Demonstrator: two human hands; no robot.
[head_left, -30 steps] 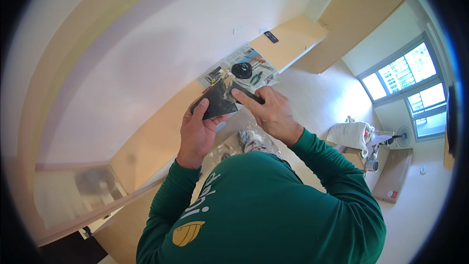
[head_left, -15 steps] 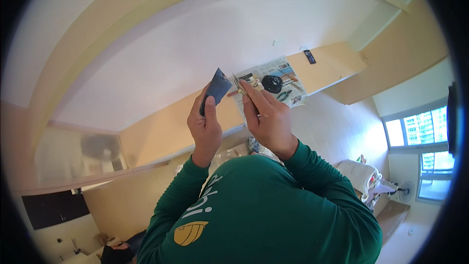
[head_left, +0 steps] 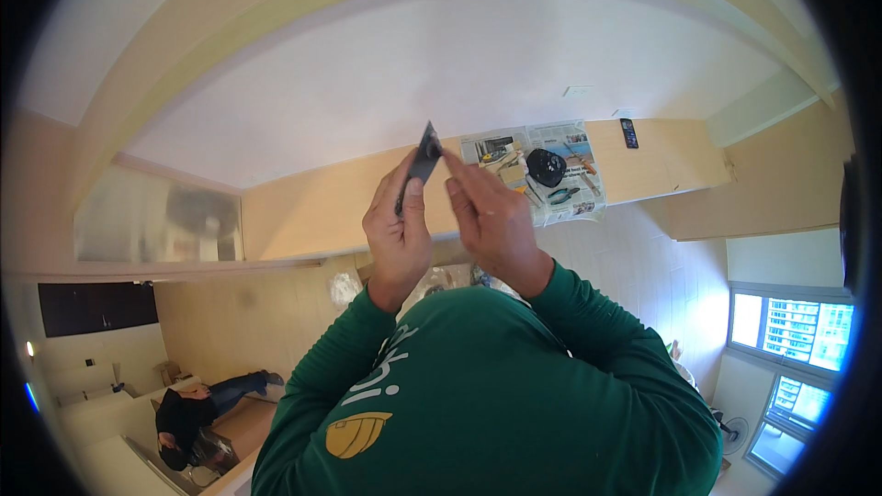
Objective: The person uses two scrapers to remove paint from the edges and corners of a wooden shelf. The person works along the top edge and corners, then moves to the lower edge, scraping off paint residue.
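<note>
My left hand [head_left: 397, 237] is closed around a dark, flat scraper [head_left: 421, 163]. Its blade points up and is seen nearly edge-on, with the thumb lying along its lower part. My right hand [head_left: 501, 225] is close beside it, its fingertips at the upper edge of the blade. The right fingers are bent together, and whatever they pinch is hidden behind them. Both hands are raised in front of a light wooden ledge [head_left: 322, 207].
Newspaper [head_left: 576, 211] covers part of the ledge beyond my right hand. On it are a black lump or bag [head_left: 546, 166], pliers [head_left: 562, 196] and several small tools. A phone [head_left: 628, 133] lies farther right. Another person [head_left: 184, 418] is at the lower left.
The scraper has turned from showing its broad face to nearly edge-on. My right fingers have come up to its blade, and the thin metal piece seen in them is now hidden. The view has shifted.
</note>
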